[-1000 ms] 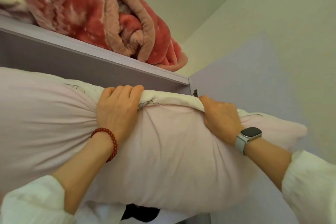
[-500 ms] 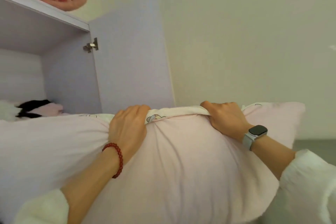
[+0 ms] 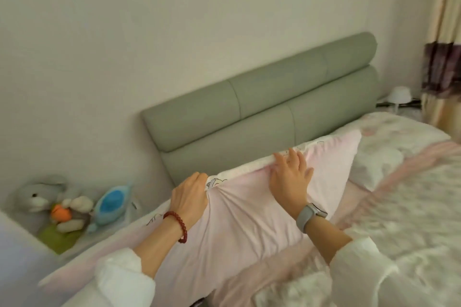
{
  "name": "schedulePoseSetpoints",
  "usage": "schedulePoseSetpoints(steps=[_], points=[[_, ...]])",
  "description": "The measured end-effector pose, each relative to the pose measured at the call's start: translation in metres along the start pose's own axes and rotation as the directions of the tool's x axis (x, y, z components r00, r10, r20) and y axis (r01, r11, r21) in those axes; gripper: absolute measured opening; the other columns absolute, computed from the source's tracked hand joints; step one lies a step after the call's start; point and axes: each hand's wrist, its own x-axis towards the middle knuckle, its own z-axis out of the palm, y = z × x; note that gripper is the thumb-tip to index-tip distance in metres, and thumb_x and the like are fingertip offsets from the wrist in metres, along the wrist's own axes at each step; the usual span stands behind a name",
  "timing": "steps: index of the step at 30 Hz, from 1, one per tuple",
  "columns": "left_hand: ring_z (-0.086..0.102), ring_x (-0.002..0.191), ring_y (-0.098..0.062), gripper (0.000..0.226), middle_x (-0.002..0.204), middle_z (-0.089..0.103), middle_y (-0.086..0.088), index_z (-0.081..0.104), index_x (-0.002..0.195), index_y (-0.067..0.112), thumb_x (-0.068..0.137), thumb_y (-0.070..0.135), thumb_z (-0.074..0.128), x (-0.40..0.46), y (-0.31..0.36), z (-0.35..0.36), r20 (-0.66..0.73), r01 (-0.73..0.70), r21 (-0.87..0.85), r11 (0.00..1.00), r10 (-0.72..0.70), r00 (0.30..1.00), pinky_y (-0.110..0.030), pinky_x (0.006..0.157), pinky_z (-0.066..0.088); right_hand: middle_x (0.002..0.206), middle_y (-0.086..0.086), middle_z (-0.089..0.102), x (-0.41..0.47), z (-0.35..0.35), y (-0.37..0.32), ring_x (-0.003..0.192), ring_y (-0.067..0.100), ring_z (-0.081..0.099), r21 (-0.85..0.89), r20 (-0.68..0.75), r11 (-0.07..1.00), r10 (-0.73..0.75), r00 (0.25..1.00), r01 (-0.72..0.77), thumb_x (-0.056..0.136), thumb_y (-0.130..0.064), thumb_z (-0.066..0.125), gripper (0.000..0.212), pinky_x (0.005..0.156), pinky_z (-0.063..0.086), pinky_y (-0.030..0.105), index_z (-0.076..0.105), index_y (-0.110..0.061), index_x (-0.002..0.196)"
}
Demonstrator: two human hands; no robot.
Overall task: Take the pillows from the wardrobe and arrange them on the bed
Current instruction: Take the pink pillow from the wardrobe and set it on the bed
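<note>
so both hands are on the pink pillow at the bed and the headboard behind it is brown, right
Not quite. The head view shows the headboard is grey-green, not brown. The rest holds: the left hand and right hand are on the pink pillow at the bed.

The large pale pink fabric pillow with a white printed edge (image 3: 244,212) lay lengthwise near the padded grey-green headboard (image 3: 262,104), its cloth gathered into creases, while a second pink-patterned pillow (image 3: 389,147) rested flat just beside the headboard's right end
</note>
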Motion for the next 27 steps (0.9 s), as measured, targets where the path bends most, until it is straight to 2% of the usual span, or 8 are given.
schedulePoseSetpoints(steps=[4, 11, 13, 17, 19, 22, 25, 27], points=[[0.056, 0.089, -0.035, 0.017, 0.102, 0.057, -0.014, 0.051, 0.095, 0.005, 0.083, 0.000, 0.041, 0.044, 0.029, 0.056, 0.086, -0.025, -0.119, 0.993, 0.035, 0.996, -0.038, 0.066, 0.039, 0.147, 0.022, 0.019, -0.003, 0.010, 0.052, 0.138, 0.036, 0.012, 0.030, 0.198, 0.983, 0.173, 0.965, -0.183, 0.090, -0.018, 0.043, 0.052, 0.112, 0.018, 0.050, 0.024, -0.013, 0.138], [0.055, 0.089, -0.037, 0.025, 0.106, 0.057, -0.016, 0.052, 0.100, 0.003, 0.080, -0.005, 0.040, 0.158, 0.036, 0.097, 0.027, -0.141, -0.256, 0.956, 0.153, 0.988, -0.042, 0.068, 0.041, 0.151, 0.016, 0.018, 0.070, 0.051, 0.043, 0.141, 0.028, 0.010, 0.191, 0.311, 0.945, 0.199, 0.929, -0.266, 0.095, -0.019, 0.037, 0.051, 0.116, 0.007, 0.040, 0.017, -0.009, 0.141], [0.054, 0.089, -0.036, 0.026, 0.105, 0.058, -0.015, 0.054, 0.099, 0.004, 0.078, -0.005, 0.042, 0.193, 0.032, 0.100, -0.024, -0.179, -0.286, 0.941, 0.179, 0.984, -0.042, 0.067, 0.041, 0.153, 0.011, 0.017, 0.105, 0.062, 0.031, 0.141, 0.024, 0.013, 0.339, 0.298, 0.874, 0.252, 0.921, -0.349, 0.096, -0.021, 0.036, 0.052, 0.117, 0.011, 0.041, 0.014, -0.010, 0.142], [0.054, 0.087, -0.033, 0.025, 0.097, 0.058, -0.012, 0.057, 0.097, 0.007, 0.076, -0.004, 0.049, 0.239, 0.026, 0.123, -0.093, -0.278, -0.344, 0.897, 0.262, 0.961, -0.036, 0.061, 0.035, 0.150, 0.006, 0.024, 0.169, 0.084, 0.023, 0.130, 0.019, 0.030, 0.592, 0.332, 0.580, 0.456, 0.826, -0.559, 0.095, -0.026, 0.034, 0.054, 0.114, 0.023, 0.041, 0.011, -0.019, 0.143], [0.054, 0.089, -0.031, 0.025, 0.101, 0.057, -0.009, 0.056, 0.101, 0.009, 0.080, -0.002, 0.047, 0.249, 0.030, 0.148, 0.010, -0.338, -0.326, 0.883, 0.361, 0.933, -0.035, 0.062, 0.035, 0.144, 0.012, 0.034, 0.184, 0.100, 0.035, 0.124, 0.023, 0.037, 0.592, 0.327, 0.511, 0.553, 0.766, -0.623, 0.094, -0.024, 0.034, 0.053, 0.111, 0.029, 0.047, 0.014, -0.020, 0.142], [0.055, 0.098, -0.028, 0.028, 0.111, 0.057, -0.008, 0.057, 0.107, 0.013, 0.087, 0.002, 0.041, 0.254, 0.043, 0.195, 0.312, -0.463, -0.278, 0.842, 0.535, 0.785, -0.037, 0.072, 0.045, 0.116, 0.003, 0.048, 0.178, 0.124, 0.067, 0.122, 0.025, 0.038, 0.530, 0.325, 0.450, 0.676, 0.662, -0.719, 0.092, -0.019, 0.033, 0.054, 0.110, 0.031, 0.049, 0.015, -0.019, 0.143], [0.053, 0.103, -0.027, 0.027, 0.117, 0.056, -0.008, 0.055, 0.114, 0.016, 0.092, 0.014, 0.040, 0.251, 0.051, 0.237, 0.408, -0.458, -0.370, 0.808, 0.584, 0.702, -0.038, 0.080, 0.047, 0.135, 0.010, 0.042, 0.148, 0.148, 0.103, 0.125, 0.029, 0.038, 0.432, 0.341, 0.369, 0.778, 0.528, -0.823, 0.090, -0.014, 0.035, 0.053, 0.107, 0.035, 0.047, 0.021, -0.015, 0.141], [0.051, 0.107, -0.027, 0.028, 0.121, 0.053, -0.009, 0.052, 0.117, 0.017, 0.091, 0.021, 0.042, 0.249, 0.047, 0.265, 0.476, -0.373, -0.430, 0.822, 0.558, 0.680, -0.041, 0.088, 0.046, 0.132, 0.012, 0.043, 0.122, 0.166, 0.125, 0.118, 0.028, 0.043, 0.376, 0.359, 0.307, 0.822, 0.443, -0.874, 0.090, -0.013, 0.037, 0.051, 0.106, 0.037, 0.046, 0.026, -0.013, 0.140]])
